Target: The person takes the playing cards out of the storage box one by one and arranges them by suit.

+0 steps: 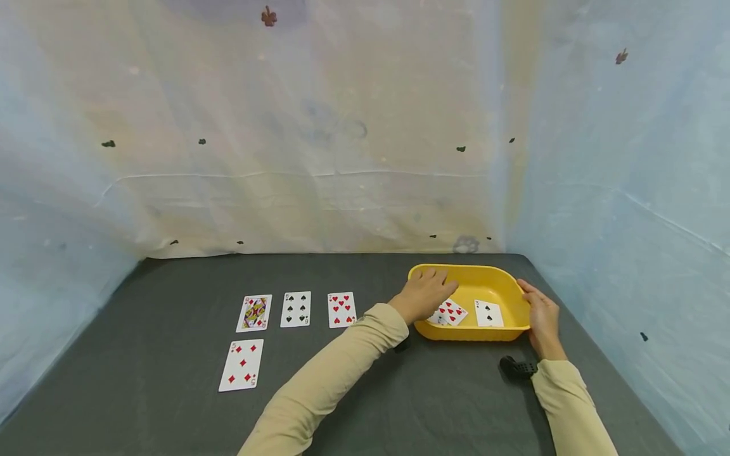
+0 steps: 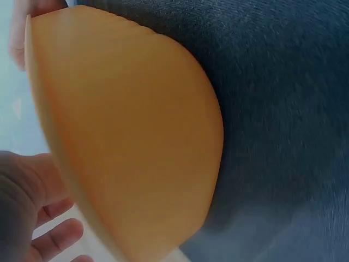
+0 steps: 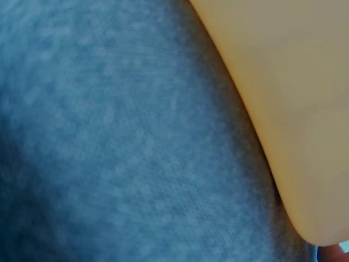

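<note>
A yellow plastic tray (image 1: 476,332) with raised walls sits on the dark table at the right. Inside it lie a heart card (image 1: 454,311), overlapping another card at its lower left, and a spade card (image 1: 488,313). My left hand (image 1: 424,292) reaches over the tray's left end, fingers loosely extended above the cards. In the left wrist view, the left hand's fingers (image 2: 52,185) appear just past the tray's rim, bent and apart. At the opposite end, my right hand (image 1: 543,316) grips the tray's right rim. The right wrist view mostly shows the tray's outer wall (image 3: 311,109).
Left of the tray, a queen of diamonds (image 1: 254,313), a six of spades (image 1: 295,309) and a heart card (image 1: 342,310) form a row. Below the queen lies a five of diamonds (image 1: 242,365). Draped sheets (image 1: 342,126) enclose the table's back and sides.
</note>
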Motion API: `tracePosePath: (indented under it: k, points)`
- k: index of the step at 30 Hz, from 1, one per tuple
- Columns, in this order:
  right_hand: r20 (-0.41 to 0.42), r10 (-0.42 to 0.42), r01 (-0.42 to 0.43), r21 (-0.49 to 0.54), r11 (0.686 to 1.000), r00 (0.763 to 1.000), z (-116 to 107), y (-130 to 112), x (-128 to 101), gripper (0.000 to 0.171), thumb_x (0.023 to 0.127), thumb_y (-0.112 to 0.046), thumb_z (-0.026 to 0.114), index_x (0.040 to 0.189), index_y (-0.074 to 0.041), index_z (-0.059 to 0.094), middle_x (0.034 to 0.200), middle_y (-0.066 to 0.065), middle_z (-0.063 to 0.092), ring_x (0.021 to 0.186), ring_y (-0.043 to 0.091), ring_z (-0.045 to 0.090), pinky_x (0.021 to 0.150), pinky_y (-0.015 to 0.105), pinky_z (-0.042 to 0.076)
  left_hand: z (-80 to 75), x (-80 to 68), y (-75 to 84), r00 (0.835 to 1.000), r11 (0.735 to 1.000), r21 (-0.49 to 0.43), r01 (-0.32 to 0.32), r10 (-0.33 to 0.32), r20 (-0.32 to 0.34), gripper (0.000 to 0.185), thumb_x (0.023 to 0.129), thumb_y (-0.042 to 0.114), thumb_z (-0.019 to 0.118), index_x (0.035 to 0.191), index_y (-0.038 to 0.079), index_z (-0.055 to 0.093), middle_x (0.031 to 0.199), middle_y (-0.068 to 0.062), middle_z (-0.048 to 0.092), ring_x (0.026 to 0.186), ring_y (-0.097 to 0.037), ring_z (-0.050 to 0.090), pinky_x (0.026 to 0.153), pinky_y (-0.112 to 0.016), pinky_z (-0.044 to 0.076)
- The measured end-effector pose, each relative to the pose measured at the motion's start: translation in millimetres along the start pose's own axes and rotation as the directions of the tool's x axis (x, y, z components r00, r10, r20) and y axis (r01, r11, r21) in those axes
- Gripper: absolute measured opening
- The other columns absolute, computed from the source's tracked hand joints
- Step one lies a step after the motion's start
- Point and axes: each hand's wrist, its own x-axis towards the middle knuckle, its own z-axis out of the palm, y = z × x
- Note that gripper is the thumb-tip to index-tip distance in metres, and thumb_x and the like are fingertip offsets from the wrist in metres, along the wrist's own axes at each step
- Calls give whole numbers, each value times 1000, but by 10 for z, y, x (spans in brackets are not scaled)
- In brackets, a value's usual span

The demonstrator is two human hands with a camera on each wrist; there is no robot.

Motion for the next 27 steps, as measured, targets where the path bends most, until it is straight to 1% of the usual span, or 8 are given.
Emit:
tracePosePath:
  k: [5,8,13,18,23,27]
  points:
    - [-19,3,-3,-1,1000,1000,9,2,1,41,103,-14,40,142,-2,48,148,9,42,133,19,42,96,22,41,58,44,68,999,998,-56,27,-25,22,33,101,19,52,134,22,47,127,-2,48,108,-19,46,88,-33,41]
    - [-22,-7,7,-19,1000,1000,14,9,11,41,103,-14,40,141,-3,48,148,10,42,132,19,42,95,22,42,83,72,106,998,996,-82,38,-34,45,36,102,17,50,138,22,46,129,-3,46,111,-20,45,92,-34,41]
    - [-20,-23,22,-66,998,1000,5,24,30,41,103,-14,38,142,-3,48,148,11,42,133,21,41,98,24,40,122,142,160,997,995,-88,46,-40,66,40,101,17,53,139,24,45,129,-1,46,113,-19,44,94,-36,40]
    - [-15,-36,34,-91,995,999,2,28,25,42,104,-15,37,142,-3,47,148,12,41,134,22,40,100,27,39,172,224,203,995,992,-105,64,-55,86,40,98,17,58,137,24,48,127,0,48,114,-20,45,97,-38,40]
    - [-14,-43,41,-84,996,999,-9,28,17,41,104,-15,38,142,-3,47,148,11,42,135,22,39,102,29,38,235,282,222,991,986,-136,96,-82,105,39,98,16,59,135,26,51,128,1,49,116,-18,47,99,-39,40]
    - [-6,-46,45,-74,996,999,1,37,9,41,104,-14,39,142,-2,48,147,12,42,134,22,40,100,28,39,341,297,203,990,985,-130,112,-100,96,39,99,18,57,136,27,51,128,2,51,117,-17,48,98,-38,40]
